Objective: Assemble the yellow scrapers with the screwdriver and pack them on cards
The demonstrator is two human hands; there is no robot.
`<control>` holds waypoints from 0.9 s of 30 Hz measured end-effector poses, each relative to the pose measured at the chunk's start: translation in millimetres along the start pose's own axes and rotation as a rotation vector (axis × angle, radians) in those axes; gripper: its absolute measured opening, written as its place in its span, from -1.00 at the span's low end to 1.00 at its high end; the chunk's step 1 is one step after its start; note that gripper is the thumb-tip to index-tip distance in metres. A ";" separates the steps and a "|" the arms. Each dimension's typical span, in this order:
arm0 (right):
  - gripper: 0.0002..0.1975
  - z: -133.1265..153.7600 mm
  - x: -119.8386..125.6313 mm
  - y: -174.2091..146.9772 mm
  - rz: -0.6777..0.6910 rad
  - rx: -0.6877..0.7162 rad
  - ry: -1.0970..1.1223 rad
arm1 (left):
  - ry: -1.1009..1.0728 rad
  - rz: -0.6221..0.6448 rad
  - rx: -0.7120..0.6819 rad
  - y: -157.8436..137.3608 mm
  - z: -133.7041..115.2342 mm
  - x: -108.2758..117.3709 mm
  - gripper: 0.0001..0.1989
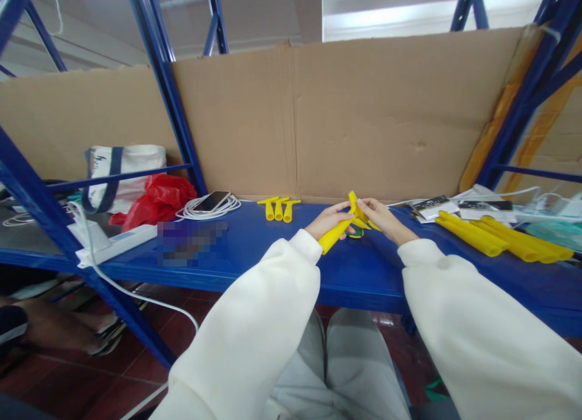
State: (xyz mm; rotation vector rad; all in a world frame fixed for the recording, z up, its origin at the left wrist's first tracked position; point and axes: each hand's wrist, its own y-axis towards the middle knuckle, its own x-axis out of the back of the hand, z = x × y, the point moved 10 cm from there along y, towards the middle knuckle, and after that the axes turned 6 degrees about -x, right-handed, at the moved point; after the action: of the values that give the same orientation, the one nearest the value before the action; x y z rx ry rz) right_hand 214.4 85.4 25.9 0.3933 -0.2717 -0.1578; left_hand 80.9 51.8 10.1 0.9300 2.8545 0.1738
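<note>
In front of me, over the blue shelf top (291, 262), my two hands meet on a yellow T-shaped tool with a tubular handle (335, 236). My left hand (328, 220) is closed around the upper part of the handle, whose round end points down towards me. At the wider crosspiece, the fingers of my right hand (378, 216) pinch the yellow plastic; the fingers hide part of it. Just below and behind them sits a small round green and yellow thing (355, 233), partly covered. Several similar yellow tools (287, 210) lie in a row to the left, handles towards me.
Yellow tubes (473, 233) lie at the right, near black-and-white packets (431, 208). Left are a phone (211, 201) on a coiled white cable (231, 204), a white power strip (120, 243), a red bag (159, 197) and a blue upright (168, 93). Cardboard (386, 117) walls the back.
</note>
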 end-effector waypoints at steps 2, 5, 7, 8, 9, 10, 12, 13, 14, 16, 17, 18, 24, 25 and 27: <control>-0.43 1.1 11.7 3.6 -0.075 0.035 -0.048 | -0.008 -0.039 0.003 0.9 0.2 3.2 -0.37; -0.50 2.9 20.4 5.6 -0.084 0.057 -0.233 | -0.027 -0.132 0.013 0.3 -0.1 10.9 -0.39; -0.57 -1.2 12.0 3.6 0.047 0.022 -0.374 | -0.034 -0.200 0.033 -1.6 0.6 16.6 -0.39; -0.60 -4.4 4.6 0.7 0.141 -0.001 -0.414 | -0.035 -0.230 0.044 -2.7 1.1 19.3 -0.39; -0.63 -7.3 -3.1 -3.5 0.233 -0.023 -0.431 | -0.037 -0.255 0.052 -3.6 1.5 21.6 -0.40; -0.66 -9.4 -10.5 -8.2 0.316 -0.039 -0.430 | -0.041 -0.275 0.054 -4.2 1.5 23.7 -0.40; -0.68 -11.7 -22.3 -16.6 0.438 -0.054 -0.413 | -0.052 -0.306 0.048 -4.7 1.7 27.1 -0.42; -0.68 -12.3 -26.0 -19.4 0.472 -0.055 -0.410 | -0.057 -0.318 0.043 -4.7 1.8 28.5 -0.43; -0.70 -12.5 -28.1 -20.9 0.489 -0.051 -0.413 | -0.061 -0.329 0.038 -4.6 2.0 29.8 -0.43; -0.72 -10.9 -29.3 -21.4 0.496 -0.027 -0.410 | -0.061 -0.340 0.033 -4.0 2.6 31.3 -0.43; -0.73 -8.9 -29.0 -20.9 0.492 -0.011 -0.393 | -0.059 -0.341 0.032 -3.6 3.0 31.6 -0.43; -0.72 -6.2 -28.1 -19.9 0.482 0.005 -0.364 | -0.057 -0.340 0.033 -3.1 3.3 31.7 -0.42; -0.59 2.2 -15.2 -11.4 0.335 -0.047 -0.102 | -0.060 -0.330 0.033 -0.3 4.3 32.4 -0.43; -0.56 4.0 -12.6 -10.7 0.304 -0.058 -0.063 | -0.062 -0.330 0.029 0.1 4.1 32.7 -0.43; -0.52 11.1 -5.6 -10.0 0.229 -0.045 -0.007 | -0.062 -0.338 0.024 0.1 3.8 33.9 -0.44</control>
State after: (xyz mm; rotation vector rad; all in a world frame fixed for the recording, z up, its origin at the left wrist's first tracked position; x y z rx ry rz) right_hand 204.8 73.6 30.4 0.3147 -0.3170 0.0592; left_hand 54.5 72.2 3.3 0.4355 2.9049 0.0732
